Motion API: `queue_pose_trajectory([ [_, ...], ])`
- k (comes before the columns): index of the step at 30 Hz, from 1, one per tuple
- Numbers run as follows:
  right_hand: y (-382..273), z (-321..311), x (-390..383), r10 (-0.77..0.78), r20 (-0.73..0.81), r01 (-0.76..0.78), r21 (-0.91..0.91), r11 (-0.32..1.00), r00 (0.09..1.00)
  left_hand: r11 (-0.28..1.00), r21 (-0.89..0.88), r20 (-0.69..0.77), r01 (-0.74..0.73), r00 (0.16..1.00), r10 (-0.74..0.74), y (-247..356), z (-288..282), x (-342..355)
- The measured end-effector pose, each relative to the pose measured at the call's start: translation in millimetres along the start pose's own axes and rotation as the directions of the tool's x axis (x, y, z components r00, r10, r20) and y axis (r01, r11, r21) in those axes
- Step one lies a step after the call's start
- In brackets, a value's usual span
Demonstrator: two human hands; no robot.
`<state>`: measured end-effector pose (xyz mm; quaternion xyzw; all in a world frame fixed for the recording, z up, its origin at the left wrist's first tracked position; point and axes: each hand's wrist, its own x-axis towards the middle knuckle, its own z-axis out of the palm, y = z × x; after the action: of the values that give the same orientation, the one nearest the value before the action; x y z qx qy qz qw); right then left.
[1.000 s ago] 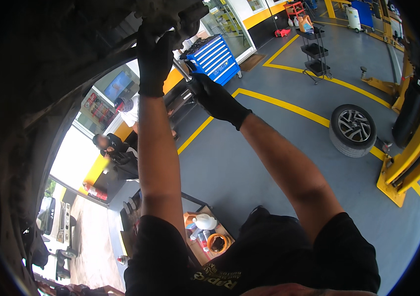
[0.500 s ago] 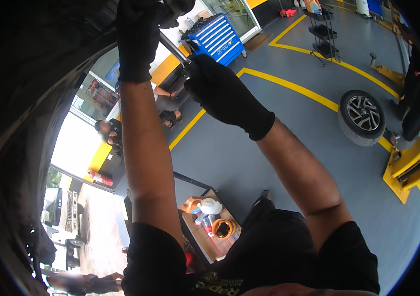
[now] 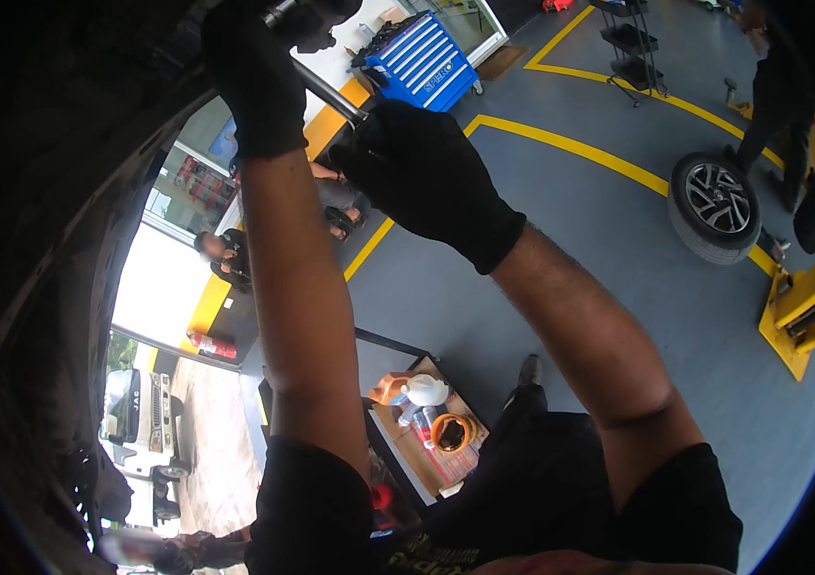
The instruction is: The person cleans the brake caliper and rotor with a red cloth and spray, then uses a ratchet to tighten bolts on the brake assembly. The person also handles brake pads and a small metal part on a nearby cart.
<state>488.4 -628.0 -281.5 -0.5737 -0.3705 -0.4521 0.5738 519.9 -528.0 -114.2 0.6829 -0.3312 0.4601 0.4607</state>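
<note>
Both my hands wear black gloves and are raised under the dark underside of a vehicle (image 3: pixel 53 230). My right hand (image 3: pixel 426 177) is closed round the lower end of a long silver wrench (image 3: pixel 329 93). The wrench slants up and left, passing behind my left hand (image 3: pixel 256 86). That hand is up at the wrench's far end, beside a dark metal part (image 3: pixel 326 24) and a short shiny piece. Shadow and the picture's top edge hide most of its fingers; it appears curled round the wrench's head.
Below me stands a cart tray (image 3: pixel 398 436) with bottles and an orange tub (image 3: pixel 452 434). A blue tool chest (image 3: pixel 422 62), black shelf trolley (image 3: pixel 632 43), loose wheel (image 3: pixel 714 206) and yellow lift base (image 3: pixel 798 321) stand around. People are at left and right; a white truck (image 3: pixel 144 412) is outside.
My left hand has shifted slightly left in the picture, the wrench along with it. My right hand keeps its grip. A person in dark clothes has come into view behind the loose wheel.
</note>
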Motion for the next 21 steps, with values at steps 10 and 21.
queue_pose_trajectory([
  [10, 12.8, -4.2, -2.1, -0.236, 0.014, 0.230, -0.287, 0.930, 0.972, 0.999, 0.005, -0.038, -0.051, 0.998, 0.051, -17.5, -3.6, 9.3],
  [21, 0.2, -0.7, 1.2, -0.206, 0.367, 0.311, -0.255, 0.916, 0.907, 0.996, 0.014, 0.094, 0.086, 0.992, -0.087, 6.1, -52.5, -7.4],
])
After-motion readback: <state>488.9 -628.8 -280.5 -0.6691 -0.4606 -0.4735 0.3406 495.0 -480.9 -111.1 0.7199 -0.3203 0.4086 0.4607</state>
